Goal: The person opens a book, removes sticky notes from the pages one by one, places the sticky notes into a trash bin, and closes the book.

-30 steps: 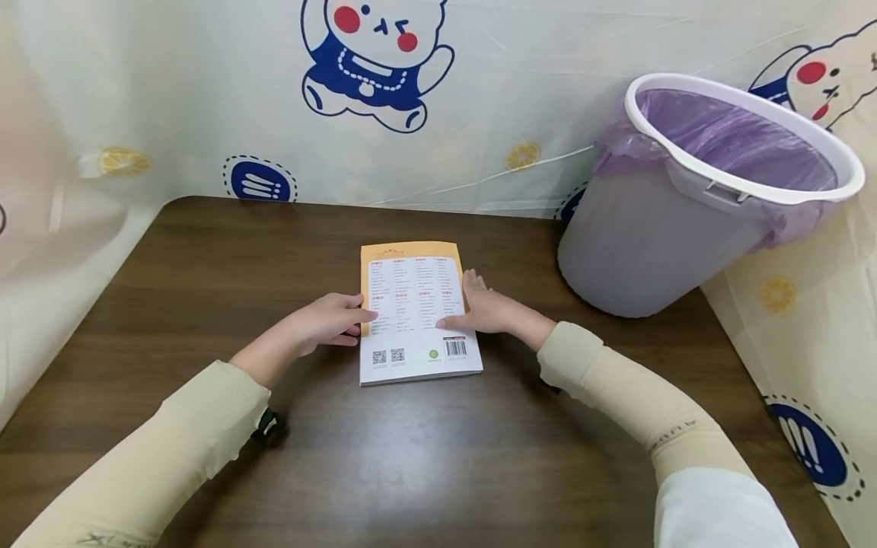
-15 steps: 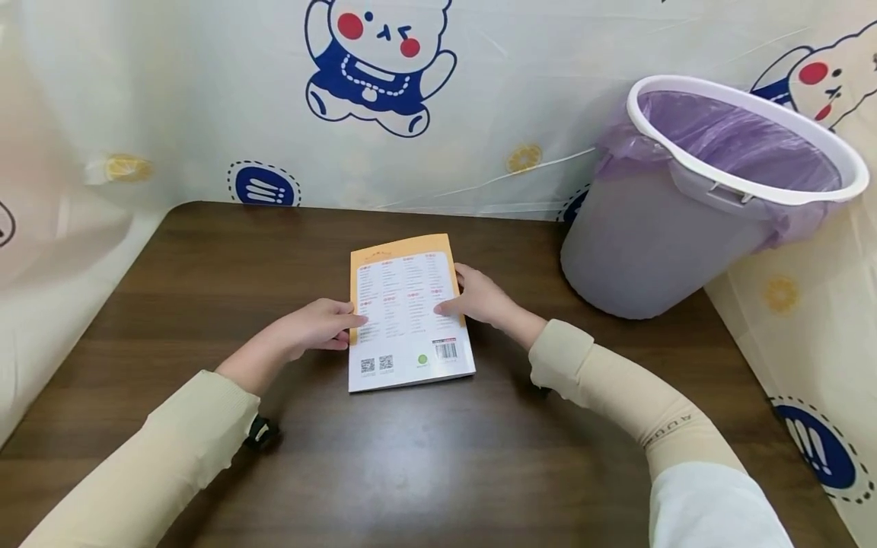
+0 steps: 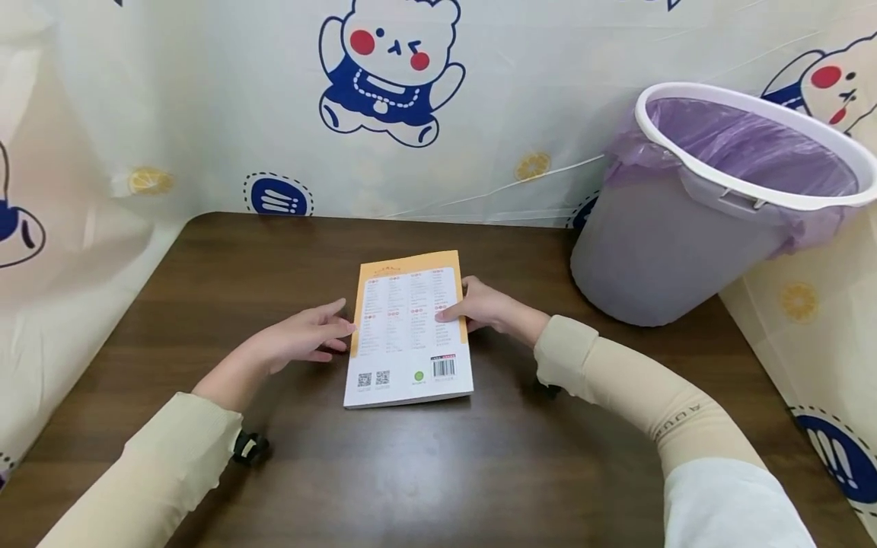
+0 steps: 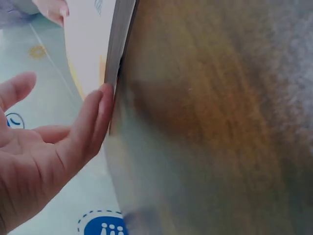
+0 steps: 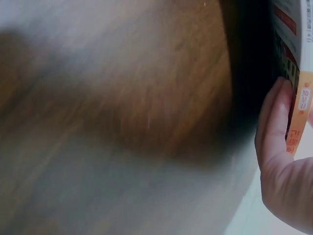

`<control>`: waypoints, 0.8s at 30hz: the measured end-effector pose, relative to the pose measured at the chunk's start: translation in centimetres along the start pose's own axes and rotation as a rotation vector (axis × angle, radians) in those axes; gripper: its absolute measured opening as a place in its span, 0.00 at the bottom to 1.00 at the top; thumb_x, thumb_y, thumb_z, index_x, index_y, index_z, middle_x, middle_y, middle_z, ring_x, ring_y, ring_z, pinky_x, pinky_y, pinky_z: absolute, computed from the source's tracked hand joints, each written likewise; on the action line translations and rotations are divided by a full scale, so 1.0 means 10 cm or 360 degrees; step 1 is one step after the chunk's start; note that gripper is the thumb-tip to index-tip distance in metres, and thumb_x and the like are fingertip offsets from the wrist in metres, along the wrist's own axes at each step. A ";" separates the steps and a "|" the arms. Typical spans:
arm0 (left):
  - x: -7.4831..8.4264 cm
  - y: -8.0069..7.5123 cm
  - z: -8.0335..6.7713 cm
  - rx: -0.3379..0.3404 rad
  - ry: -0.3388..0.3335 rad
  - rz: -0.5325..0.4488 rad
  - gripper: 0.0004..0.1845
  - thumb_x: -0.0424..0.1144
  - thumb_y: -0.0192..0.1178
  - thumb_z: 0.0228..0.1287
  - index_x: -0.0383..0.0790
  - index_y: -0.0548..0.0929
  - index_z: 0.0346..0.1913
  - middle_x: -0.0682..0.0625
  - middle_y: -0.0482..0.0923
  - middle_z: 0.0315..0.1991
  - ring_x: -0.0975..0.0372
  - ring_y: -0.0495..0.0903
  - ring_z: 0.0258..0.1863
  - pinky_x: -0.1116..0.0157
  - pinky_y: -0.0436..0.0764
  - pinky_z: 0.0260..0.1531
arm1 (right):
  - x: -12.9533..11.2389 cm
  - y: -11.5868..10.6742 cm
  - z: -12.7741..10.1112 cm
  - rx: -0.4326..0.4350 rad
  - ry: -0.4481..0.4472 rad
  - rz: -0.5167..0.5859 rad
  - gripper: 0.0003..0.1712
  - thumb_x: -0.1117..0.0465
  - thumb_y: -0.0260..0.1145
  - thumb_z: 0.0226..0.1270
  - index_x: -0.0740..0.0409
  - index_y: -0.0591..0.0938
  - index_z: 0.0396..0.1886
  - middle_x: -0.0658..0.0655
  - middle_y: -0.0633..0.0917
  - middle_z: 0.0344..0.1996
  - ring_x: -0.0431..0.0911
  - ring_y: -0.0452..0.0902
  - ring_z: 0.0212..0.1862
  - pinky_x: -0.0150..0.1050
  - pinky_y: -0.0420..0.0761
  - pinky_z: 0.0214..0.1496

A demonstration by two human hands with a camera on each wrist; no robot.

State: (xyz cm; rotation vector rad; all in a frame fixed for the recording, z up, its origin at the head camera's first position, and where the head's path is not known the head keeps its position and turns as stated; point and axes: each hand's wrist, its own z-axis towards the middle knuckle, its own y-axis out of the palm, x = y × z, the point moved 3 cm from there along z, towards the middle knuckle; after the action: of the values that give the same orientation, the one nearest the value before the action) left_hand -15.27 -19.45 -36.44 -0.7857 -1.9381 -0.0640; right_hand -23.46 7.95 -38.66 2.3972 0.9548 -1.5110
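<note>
Basically book (image 3: 409,329): thin, light, bendy paperback, slick cover; grab long edges. Left hand (image 3: 299,340) relaxed, fingertips touching; right hand (image 3: 488,309) pinches edge.

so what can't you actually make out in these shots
- Book: the print on its cover is too small to read in the head view, and the side facing the table is hidden.
- Bin: its bottom is hidden by the rim and purple liner in the head view.
- Right hand: its fingers lie behind the book's edge; the right wrist view is blurred and cuts the hand off.
- Left hand: the left wrist view shows a fingertip touching the book's edge, with no grip visible.
</note>
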 end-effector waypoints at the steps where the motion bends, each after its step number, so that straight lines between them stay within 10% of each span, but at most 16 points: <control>1: 0.01 0.00 -0.01 0.0008 0.0033 0.0011 0.43 0.44 0.51 0.82 0.29 0.35 0.81 0.26 0.60 0.73 0.38 0.71 0.67 0.43 0.72 0.64 | 0.00 -0.03 -0.04 0.0014 -0.0001 -0.0015 0.25 0.69 0.72 0.67 0.65 0.70 0.58 0.64 0.87 0.46 0.51 0.88 0.40 0.43 0.87 0.40; 15: 0.19 -0.04 -0.09 0.0029 0.0383 0.0205 0.29 0.44 0.53 0.81 0.33 0.65 0.76 0.32 0.73 0.67 0.44 0.79 0.60 0.41 0.74 0.61 | -0.26 -0.94 -0.98 0.0333 -0.0141 -0.0169 0.40 0.73 0.65 0.69 0.69 0.51 0.71 0.74 0.80 0.49 0.47 0.87 0.35 0.43 0.88 0.38; 24: 0.29 -0.01 -0.05 -0.0006 0.0461 0.0241 0.24 0.40 0.52 0.81 0.32 0.70 0.72 0.33 0.77 0.64 0.43 0.79 0.60 0.41 0.75 0.60 | -0.66 -1.26 -1.36 0.0478 -0.0100 -0.1183 0.39 0.67 0.66 0.64 0.72 0.52 0.64 0.78 0.82 0.45 0.55 0.87 0.32 0.45 0.84 0.25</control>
State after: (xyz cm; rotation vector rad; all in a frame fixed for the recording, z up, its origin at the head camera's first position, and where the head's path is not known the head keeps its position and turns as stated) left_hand -15.75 -18.26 -33.80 -0.8726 -1.6019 -0.0850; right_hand -22.46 21.00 -23.91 2.2637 1.8601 -2.0652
